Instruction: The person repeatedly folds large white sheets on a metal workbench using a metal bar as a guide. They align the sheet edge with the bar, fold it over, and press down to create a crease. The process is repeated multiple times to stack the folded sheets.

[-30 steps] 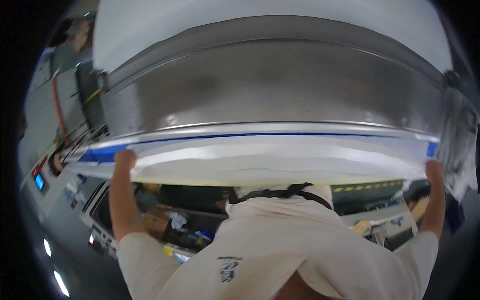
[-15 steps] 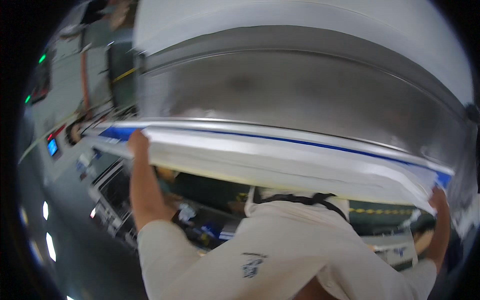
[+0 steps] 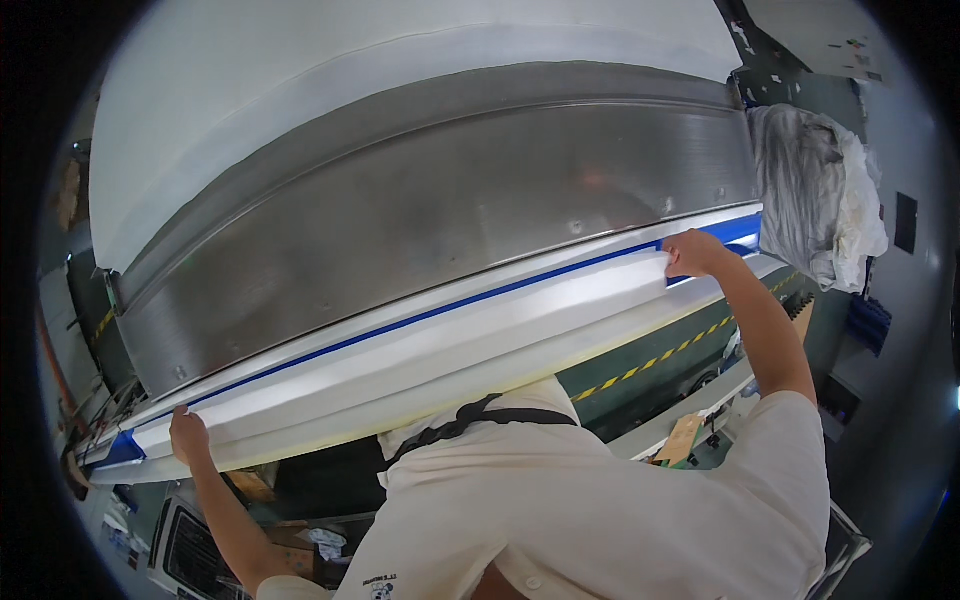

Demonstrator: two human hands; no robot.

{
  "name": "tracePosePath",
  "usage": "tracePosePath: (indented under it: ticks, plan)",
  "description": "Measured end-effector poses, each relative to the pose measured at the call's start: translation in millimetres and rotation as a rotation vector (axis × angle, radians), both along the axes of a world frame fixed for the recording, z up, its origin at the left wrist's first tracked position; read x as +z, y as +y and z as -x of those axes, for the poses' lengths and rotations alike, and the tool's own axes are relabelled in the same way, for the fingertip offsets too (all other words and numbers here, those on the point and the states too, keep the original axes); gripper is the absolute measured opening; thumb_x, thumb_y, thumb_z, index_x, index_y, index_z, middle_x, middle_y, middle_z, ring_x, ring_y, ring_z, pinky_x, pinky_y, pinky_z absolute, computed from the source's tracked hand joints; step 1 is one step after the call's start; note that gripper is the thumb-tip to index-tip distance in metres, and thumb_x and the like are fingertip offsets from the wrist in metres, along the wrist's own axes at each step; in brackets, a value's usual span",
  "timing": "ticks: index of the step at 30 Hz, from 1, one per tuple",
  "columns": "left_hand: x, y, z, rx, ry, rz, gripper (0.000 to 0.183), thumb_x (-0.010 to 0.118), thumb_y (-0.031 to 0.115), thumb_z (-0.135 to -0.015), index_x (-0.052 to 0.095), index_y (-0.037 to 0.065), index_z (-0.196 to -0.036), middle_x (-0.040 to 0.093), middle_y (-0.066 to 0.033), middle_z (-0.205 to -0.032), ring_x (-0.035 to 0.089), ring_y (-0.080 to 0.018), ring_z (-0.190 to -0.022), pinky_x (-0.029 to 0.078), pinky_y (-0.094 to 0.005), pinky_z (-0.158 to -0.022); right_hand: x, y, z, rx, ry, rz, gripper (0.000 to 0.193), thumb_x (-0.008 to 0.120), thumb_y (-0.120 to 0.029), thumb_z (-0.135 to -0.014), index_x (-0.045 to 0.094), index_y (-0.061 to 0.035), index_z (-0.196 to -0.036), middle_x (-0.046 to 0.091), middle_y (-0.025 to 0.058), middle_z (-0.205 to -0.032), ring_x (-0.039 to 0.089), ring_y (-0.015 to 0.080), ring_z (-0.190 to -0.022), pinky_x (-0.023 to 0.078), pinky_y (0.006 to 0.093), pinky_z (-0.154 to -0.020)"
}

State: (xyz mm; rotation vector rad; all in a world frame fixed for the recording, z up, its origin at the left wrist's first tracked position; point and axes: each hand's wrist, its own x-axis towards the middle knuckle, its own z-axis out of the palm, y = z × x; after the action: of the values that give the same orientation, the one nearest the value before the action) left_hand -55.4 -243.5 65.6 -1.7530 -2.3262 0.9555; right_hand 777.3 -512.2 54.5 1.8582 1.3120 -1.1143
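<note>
A long strip of white cloth [image 3: 430, 345] stretches across in front of me, over a blue band [image 3: 730, 230] that shows along its far edge and past both ends. At the strip's left end, my left hand [image 3: 188, 436] is closed on the cloth edge. My right hand [image 3: 692, 254] grips the opposite end with curled fingers, its fingertips partly hidden. Just beyond the strip runs a white rail [image 3: 480, 278] along the foot of a broad grey metal plate [image 3: 440, 200].
A white sheet [image 3: 330, 40] covers the area above the plate. Bundled clear plastic [image 3: 810, 190] hangs at the right end. Below the strip are a yellow-and-black floor line [image 3: 650, 362], a white bench [image 3: 670, 420] and, lower left, a dark-panelled device [image 3: 190, 550].
My view has swung toward the right, bringing the plastic bundle into sight. The cloth lies straighter and flatter at its right end, and both hands still hold its ends.
</note>
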Motion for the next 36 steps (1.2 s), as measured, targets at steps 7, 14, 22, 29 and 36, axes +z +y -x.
tracePosePath:
  ticks: [7,14,22,29,36]
  plan:
    - [-34.2,-3.4,32.2,0.072,-0.179,-0.226,0.034,0.048,0.022,-0.084,0.057,0.020,-0.117,0.061,-0.0092,-0.112,0.059,-0.0311,-0.096,0.048,-0.0426,-0.078,-32.3,-0.9,19.4,0.164,-0.129,-0.025,0.018,0.056,-0.026,-0.074,0.063,-0.0119,-0.083,0.064,0.0133,-0.084,0.060,0.0345,-0.081,0.048,0.0449,-0.070]
    - [-72.6,70.0,-56.8,-0.439,-0.417,-0.443,0.032,0.056,0.023,-0.081,0.057,0.006,-0.108,0.058,-0.0136,-0.109,0.053,-0.0316,-0.103,0.041,-0.0443,-0.088,-5.4,115.7,101.7,0.051,0.080,-0.468,0.012,0.058,-0.015,-0.076,0.063,-0.0095,-0.085,0.063,0.0124,-0.073,0.060,0.0328,-0.073,0.047,0.0416,-0.064]
    - [-66.0,141.3,-132.9,-0.517,-0.610,-0.695,0.034,0.050,0.025,-0.087,0.052,0.007,-0.116,0.050,-0.0116,-0.121,0.044,-0.0299,-0.116,0.032,-0.0435,-0.099,10.1,345.4,290.7,0.281,0.353,-0.641,0.014,0.050,-0.022,-0.084,0.057,-0.0092,-0.084,0.060,0.0124,-0.078,0.058,0.0321,-0.073,0.044,0.0427,-0.065]
    - [-95.1,153.4,-125.2,-0.447,-0.778,-0.752,0.034,0.050,0.025,-0.086,0.054,0.006,-0.114,0.051,-0.0102,-0.121,0.043,-0.0291,-0.118,0.030,-0.0439,-0.101,7.2,523.7,478.6,0.359,0.653,-0.937,0.016,0.056,-0.021,-0.083,0.059,-0.0053,-0.082,0.060,0.0087,-0.071,0.056,0.0226,-0.063,0.045,0.0332,-0.061]
    - [-88.4,157.4,-122.9,-0.414,-0.802,-0.719,0.033,0.049,0.023,-0.086,0.053,0.004,-0.114,0.050,-0.0132,-0.120,0.043,-0.0318,-0.117,0.031,-0.0451,-0.100,-18.4,616.5,577.4,0.304,0.791,-1.003,0.018,0.061,-0.021,-0.078,0.063,-0.0038,-0.083,0.065,0.0062,-0.075,0.060,0.0184,-0.068,0.047,0.0299,-0.065]
